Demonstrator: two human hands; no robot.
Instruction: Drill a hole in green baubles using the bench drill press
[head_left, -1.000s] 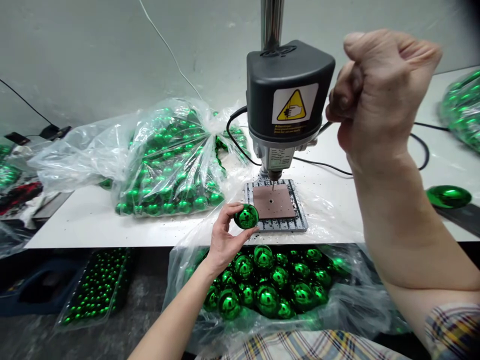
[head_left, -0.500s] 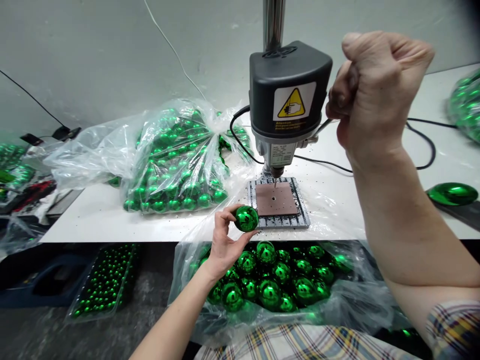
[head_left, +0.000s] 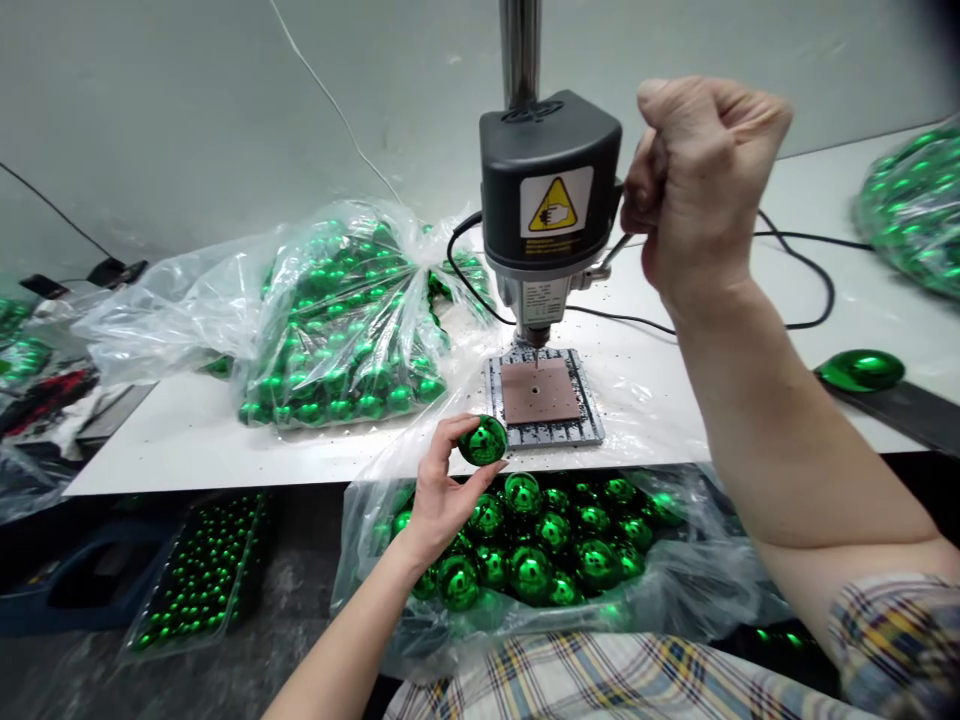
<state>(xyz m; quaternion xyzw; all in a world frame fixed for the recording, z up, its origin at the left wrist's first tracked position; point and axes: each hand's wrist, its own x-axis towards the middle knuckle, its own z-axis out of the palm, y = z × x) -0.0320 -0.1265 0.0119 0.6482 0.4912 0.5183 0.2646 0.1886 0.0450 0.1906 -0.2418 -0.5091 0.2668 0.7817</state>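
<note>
Between the thumb and fingers of my left hand [head_left: 442,495] is a shiny green ball ornament [head_left: 482,441], held up beside the front left of the drill press base [head_left: 555,437]. My right hand [head_left: 705,170] is raised and wrapped round the feed lever [head_left: 616,250] of the drill press [head_left: 551,180]; its grip hides the lever's end. The drill bit [head_left: 536,357] points down above a brown board [head_left: 541,391] with a hole in it, which lies on the slotted base. Beneath my left hand, an opened plastic bag [head_left: 675,600] holds many loose green balls [head_left: 531,572].
A tied clear bag of green balls [head_left: 337,330] sits left of the press. Another bag [head_left: 915,215] is at far right, near a single green ball [head_left: 862,370]. Dark shavings surround the base. A black cable [head_left: 817,290] runs across the white table [head_left: 180,430].
The view has shifted a little, so most things sit further left. My left hand still holds the ball beside the base, and my right hand stays on the lever.
</note>
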